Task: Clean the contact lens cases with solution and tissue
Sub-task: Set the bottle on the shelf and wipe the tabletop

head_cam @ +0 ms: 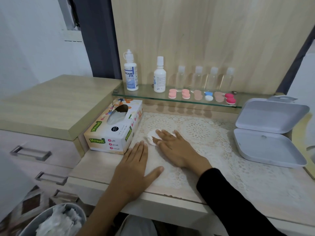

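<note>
Far left of the left grip (134,167), low by the floor: a grey bin (30,223) with crumpled white tissue in it. Above that, drawer fronts (34,160) with metal handles.

Just beyond the left grip and a little to its left: a tissue box (114,128) on the surface (102,167), opening upward, near corner close to the fingertips.

At the left grip itself: palm down on the bare surface, fingers straight and together, thumb out to the right, clamped on nothing.

Between the two grips, just past the left fingertips: a small tissue wad (150,136), white, on the lace mat (213,142).

At the right grip (172,147): flat as well, fingers straight and spread apart, pressing on the right part of the wad, not curled round it. Behind the wrist, a black sleeve (238,201).

Beyond both grips and well apart from them: a glass shelf (148,97) against a wood panel. On it, beyond the left grip, a solution bottle (130,72) marked DREAM EYE, upright; beside it a white bottle (159,75), upright. Beyond the right grip, four clear bottles (197,77) in a row at the back. In front of those, at the shelf's near edge, the contact lens cases (185,94) in a line: two pale pink, one beige, one blue and white, one beige, one magenta, all untouched.

Far right of the right grip: a grey box (271,142) with its hinged lid open, resting at the edge of the mat.
</note>
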### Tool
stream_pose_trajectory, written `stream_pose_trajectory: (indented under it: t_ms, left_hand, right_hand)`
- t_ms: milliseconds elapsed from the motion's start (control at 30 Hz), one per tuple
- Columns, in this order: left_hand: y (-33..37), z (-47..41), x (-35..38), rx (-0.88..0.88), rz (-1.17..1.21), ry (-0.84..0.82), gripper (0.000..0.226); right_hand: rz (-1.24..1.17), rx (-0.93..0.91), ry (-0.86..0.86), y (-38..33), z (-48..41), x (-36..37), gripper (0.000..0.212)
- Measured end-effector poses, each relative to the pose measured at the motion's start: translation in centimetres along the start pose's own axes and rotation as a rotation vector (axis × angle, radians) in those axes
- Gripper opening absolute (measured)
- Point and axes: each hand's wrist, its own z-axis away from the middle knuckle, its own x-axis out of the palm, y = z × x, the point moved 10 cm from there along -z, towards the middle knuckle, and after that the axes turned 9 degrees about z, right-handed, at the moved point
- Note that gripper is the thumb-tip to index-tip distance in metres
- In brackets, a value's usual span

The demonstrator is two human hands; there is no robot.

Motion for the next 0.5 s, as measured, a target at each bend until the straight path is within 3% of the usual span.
stream_pose_trajectory:
  t_ms: [167, 500]
  left_hand:
    - [-0.6, 1.5, -0.5, -0.028, -0.021, -0.03, 0.108]
    - [-0.3, 1.7, -1.0, 0.008, 0.019, 0.065, 0.089]
  right_hand:
    - [0.012, 0.047, 0.001, -0.2, -0.8, 0.4, 0.048]
    - [0.029, -0.083, 0.029, -3.0, 4.9, 0.4, 0.047]
